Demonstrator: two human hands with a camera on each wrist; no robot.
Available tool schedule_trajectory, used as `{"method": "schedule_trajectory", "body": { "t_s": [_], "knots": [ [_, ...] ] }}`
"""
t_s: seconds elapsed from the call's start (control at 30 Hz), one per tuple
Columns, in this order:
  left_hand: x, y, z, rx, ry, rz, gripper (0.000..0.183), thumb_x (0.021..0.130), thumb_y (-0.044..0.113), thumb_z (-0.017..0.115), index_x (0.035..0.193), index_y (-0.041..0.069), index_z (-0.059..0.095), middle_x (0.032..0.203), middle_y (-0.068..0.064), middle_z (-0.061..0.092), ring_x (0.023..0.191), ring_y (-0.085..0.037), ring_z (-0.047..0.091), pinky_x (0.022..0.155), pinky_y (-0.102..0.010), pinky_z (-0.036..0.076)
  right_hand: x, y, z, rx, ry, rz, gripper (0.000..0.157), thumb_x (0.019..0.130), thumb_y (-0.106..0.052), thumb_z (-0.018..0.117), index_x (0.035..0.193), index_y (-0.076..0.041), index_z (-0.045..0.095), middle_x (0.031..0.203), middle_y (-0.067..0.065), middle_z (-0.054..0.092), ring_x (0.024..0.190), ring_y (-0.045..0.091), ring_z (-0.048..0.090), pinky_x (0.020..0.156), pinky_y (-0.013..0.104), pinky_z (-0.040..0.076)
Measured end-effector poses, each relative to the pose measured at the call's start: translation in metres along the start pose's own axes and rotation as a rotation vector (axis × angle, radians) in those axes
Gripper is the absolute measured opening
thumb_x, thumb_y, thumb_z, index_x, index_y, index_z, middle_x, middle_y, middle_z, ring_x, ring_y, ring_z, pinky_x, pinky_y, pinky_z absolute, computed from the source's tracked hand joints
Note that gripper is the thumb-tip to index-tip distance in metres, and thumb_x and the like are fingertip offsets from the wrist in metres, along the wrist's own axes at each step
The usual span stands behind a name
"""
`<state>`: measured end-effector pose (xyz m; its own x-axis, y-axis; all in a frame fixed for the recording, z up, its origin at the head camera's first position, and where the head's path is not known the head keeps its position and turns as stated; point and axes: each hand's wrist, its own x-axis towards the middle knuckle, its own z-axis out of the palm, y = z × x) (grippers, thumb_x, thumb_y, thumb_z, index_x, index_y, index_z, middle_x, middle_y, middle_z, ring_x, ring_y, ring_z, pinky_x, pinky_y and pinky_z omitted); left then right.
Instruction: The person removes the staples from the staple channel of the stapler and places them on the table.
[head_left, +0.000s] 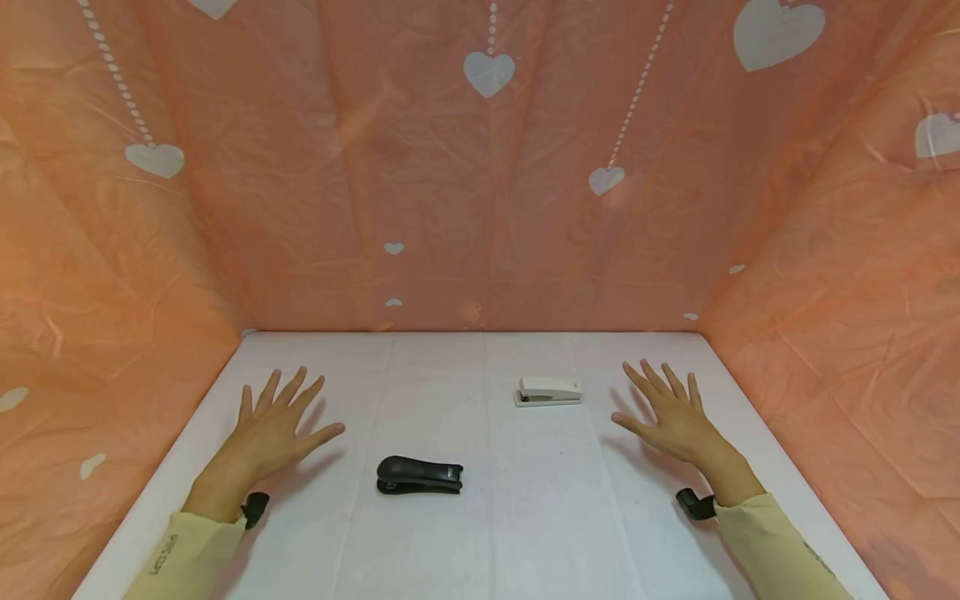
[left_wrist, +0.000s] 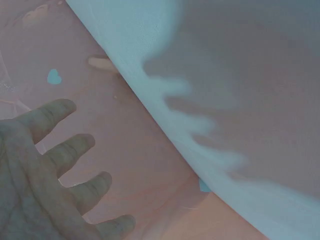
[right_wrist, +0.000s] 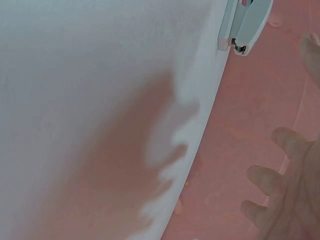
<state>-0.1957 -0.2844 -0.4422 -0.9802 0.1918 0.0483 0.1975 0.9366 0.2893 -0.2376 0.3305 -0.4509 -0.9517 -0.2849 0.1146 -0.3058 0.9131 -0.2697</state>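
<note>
A black stapler (head_left: 420,476) lies on the white table left of the middle, nearer the front. Farther back and to the right sits a white stapler (head_left: 549,392), part of which also shows at the top of the right wrist view (right_wrist: 245,25). My left hand (head_left: 270,433) hovers over the table's left side with fingers spread, to the left of the black stapler. On the other side my right hand (head_left: 671,417) is held up with spread fingers, just right of the white stapler. Both hands hold nothing and cast shadows on the cloth.
The white-covered table (head_left: 555,500) is bordered by an orange curtain (head_left: 480,208) with pale hearts, at the back and on both sides. Each wrist wears a small black camera, one at the left cuff (head_left: 256,508) and another at the right (head_left: 695,504).
</note>
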Motion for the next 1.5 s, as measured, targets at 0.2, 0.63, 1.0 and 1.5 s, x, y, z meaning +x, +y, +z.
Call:
{"method": "schedule_trajectory", "body": {
  "t_s": [0.2,0.63,1.0,1.5],
  "knots": [
    [-0.001,0.001,0.001,0.012,0.012,0.024,0.101,0.095,0.072,0.064,0.165,0.004,0.038,0.173,-0.03,0.022,0.158,-0.059,0.007,0.116,-0.083,-0.004,0.0,0.0,0.0,0.01,0.006,-0.001,0.093,0.1,-0.065,0.064,0.172,-0.021,0.024,0.177,0.022,0.017,0.159,0.057,0.009,0.122,0.074,-0.008],
    [-0.004,0.012,0.006,-0.005,0.018,0.073,0.098,0.094,0.07,0.068,0.165,0.008,0.041,0.173,-0.027,0.026,0.159,-0.056,0.012,0.119,-0.081,0.001,0.004,-0.011,0.005,0.024,0.005,-0.036,0.093,0.1,-0.066,0.065,0.173,-0.025,0.023,0.178,0.019,0.017,0.162,0.052,0.005,0.124,0.072,-0.009],
    [-0.007,0.021,0.012,-0.019,0.008,0.138,0.1,0.09,0.07,0.073,0.163,0.008,0.044,0.172,-0.025,0.031,0.158,-0.054,0.019,0.119,-0.08,0.007,0.01,-0.029,0.011,0.04,0.021,-0.089,0.094,0.098,-0.065,0.067,0.172,-0.023,0.026,0.178,0.017,0.016,0.164,0.048,0.005,0.125,0.069,-0.008],
    [-0.014,0.029,0.025,-0.039,-0.009,0.259,0.106,0.083,0.07,0.08,0.162,0.009,0.047,0.17,-0.023,0.037,0.156,-0.054,0.027,0.12,-0.078,0.016,0.014,-0.061,0.02,0.055,0.007,-0.162,0.095,0.096,-0.066,0.069,0.171,-0.025,0.029,0.179,0.013,0.016,0.165,0.043,0.005,0.127,0.068,-0.005]
  ]
}}
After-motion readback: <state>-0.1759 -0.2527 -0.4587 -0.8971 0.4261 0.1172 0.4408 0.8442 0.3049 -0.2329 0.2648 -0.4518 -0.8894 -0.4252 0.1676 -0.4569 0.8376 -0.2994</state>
